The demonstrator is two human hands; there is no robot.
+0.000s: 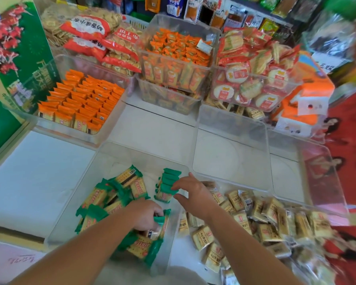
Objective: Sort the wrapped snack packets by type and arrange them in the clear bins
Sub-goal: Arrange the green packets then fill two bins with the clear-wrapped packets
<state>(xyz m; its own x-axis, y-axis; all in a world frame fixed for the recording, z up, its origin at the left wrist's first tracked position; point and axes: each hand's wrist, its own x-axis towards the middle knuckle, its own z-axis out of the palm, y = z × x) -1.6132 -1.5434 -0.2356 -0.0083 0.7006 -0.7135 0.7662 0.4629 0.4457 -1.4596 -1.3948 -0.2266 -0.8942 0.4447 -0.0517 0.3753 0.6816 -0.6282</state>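
my left hand (145, 215) is down in the nearest clear bin (103, 153), by its right wall, fingers curled round a green packet (160, 220). the loose green packets (109, 199) lie in a jumble across the bin's middle and near edge, some flat, some tilted on one another. toward the far right corner a short row of green packets (167, 185) stands on edge, side by side. my right hand (193, 192) reaches over the right wall, thumb and fingers spread apart, fingertips at the row's near end and clamped on nothing. just right of this bin the tan packets (265, 219) lie heaped. beyond them stands a bare bin (230, 149). at the counter's (29, 171) far left, orange packets (80, 99) fill another bin in neat upright rows.
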